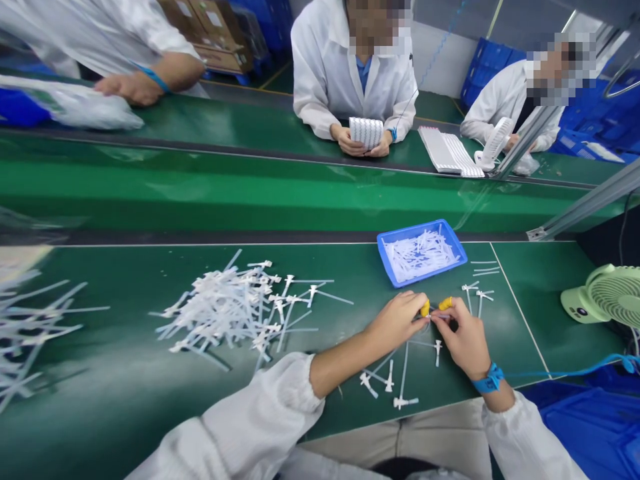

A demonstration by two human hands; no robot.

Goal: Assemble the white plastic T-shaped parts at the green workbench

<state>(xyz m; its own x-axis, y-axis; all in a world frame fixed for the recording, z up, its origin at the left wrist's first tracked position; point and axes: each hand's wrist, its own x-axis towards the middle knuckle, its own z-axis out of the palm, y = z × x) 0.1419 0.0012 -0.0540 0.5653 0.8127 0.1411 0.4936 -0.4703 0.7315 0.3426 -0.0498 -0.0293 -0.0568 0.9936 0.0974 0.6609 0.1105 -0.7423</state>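
Note:
My left hand (400, 319) and my right hand (464, 337) meet just below a blue tray (453, 265) of short clear tubes (420, 253). Both pinch a small white connector piece with thin tubing (429, 317) between thumb and forefinger; its details are partly hidden by the fingers. Yellow covers sit on a fingertip of each hand, and a blue band circles my right wrist. Several white connectors with tubes (400, 403) lie below my hands. Two more (481, 295) rest right of the tray, beneath a few loose tubes (486, 270).
A large heap of tubed connectors (225, 307) lies left of my hands, another pile (30, 340) at the far left. A green fan (613, 293) stands right. Beyond the green belt (225, 193), three people in white coats sit; one holds a white ridged pack (367, 132).

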